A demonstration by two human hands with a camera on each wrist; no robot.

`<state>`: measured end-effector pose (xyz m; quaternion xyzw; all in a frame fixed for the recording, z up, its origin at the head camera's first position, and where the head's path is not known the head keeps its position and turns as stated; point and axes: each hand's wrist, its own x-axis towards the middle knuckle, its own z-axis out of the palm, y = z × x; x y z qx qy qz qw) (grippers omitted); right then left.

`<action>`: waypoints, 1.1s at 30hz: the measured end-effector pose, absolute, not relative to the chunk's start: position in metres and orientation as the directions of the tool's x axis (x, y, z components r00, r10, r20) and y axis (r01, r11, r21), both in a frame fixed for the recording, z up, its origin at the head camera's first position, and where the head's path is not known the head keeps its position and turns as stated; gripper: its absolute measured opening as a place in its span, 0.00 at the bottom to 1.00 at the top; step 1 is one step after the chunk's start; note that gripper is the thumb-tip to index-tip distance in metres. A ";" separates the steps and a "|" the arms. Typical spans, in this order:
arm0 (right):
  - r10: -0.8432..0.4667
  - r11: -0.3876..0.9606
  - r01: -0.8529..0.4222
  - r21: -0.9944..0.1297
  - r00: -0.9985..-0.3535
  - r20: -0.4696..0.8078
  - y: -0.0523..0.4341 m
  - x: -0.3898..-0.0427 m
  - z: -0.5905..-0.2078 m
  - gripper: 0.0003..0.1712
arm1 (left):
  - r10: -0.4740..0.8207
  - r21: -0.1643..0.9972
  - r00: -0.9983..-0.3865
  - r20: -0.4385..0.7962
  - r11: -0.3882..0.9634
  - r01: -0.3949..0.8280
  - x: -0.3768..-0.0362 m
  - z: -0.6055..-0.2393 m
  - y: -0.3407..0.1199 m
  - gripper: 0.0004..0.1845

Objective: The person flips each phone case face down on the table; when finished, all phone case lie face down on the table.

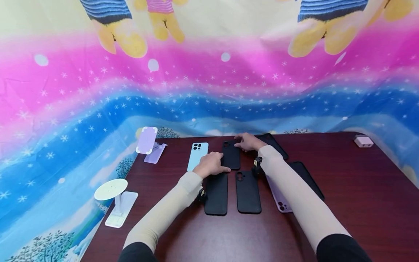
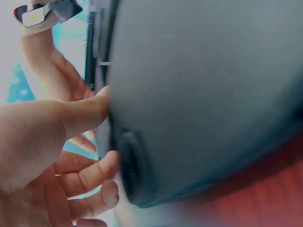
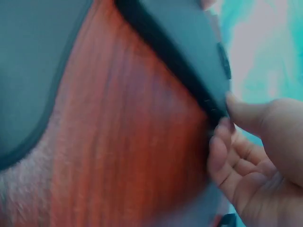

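A black phone case (image 1: pixel 231 160) lies at the back middle of the table, its camera cutout at the top left. My right hand (image 1: pixel 248 141) pinches its upper right corner between thumb (image 3: pixel 248 113) and fingers. At its lower left corner my left hand (image 1: pixel 211 163) holds on, fingers by the left edge and thumb by the bottom. My left wrist hangs over the front left black case (image 1: pixel 216 196), which fills the left wrist view as a blurred dark surface (image 2: pixel 203 80). Beside that one lies another black case (image 1: pixel 248 193) with a round-ended cutout.
To the left of the hands lies a light blue phone (image 1: pixel 196 160). Under the right arm are a purple case (image 1: pixel 280 198) and a black case (image 1: pixel 307 178); another black case (image 1: pixel 276 145) lies behind. Purple (image 1: pixel 147 140) and white (image 1: pixel 111 190) stands line the left; a charger (image 1: pixel 363 141) sits far right.
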<state>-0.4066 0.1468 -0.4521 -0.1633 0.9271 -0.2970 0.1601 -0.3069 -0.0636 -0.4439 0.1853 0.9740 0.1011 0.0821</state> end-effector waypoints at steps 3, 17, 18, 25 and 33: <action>-0.416 0.773 -0.284 -0.567 -0.902 -0.116 0.156 -0.405 -0.444 0.29 | 0.374 0.261 -0.923 -0.089 0.903 0.340 -0.308 -0.436 -0.065 0.40; -0.432 0.776 -0.383 -0.502 -0.902 0.020 0.295 -0.381 -0.423 0.22 | 0.524 0.288 -0.850 0.060 0.806 0.517 -0.300 -0.421 -0.007 0.28; -0.420 0.784 -0.368 -0.500 -0.907 0.008 0.301 -0.380 -0.425 0.22 | 0.537 0.283 -0.841 0.058 0.799 0.530 -0.300 -0.422 0.000 0.28; -0.346 0.821 -0.270 -0.503 -0.936 -0.063 0.311 -0.389 -0.436 0.24 | 0.609 0.256 -0.793 -0.011 0.768 0.587 -0.306 -0.423 0.052 0.25; -0.294 0.844 -0.197 -0.498 -0.948 -0.123 0.298 -0.405 -0.447 0.26 | 0.609 0.167 -0.781 -0.135 0.791 0.588 -0.312 -0.431 0.094 0.19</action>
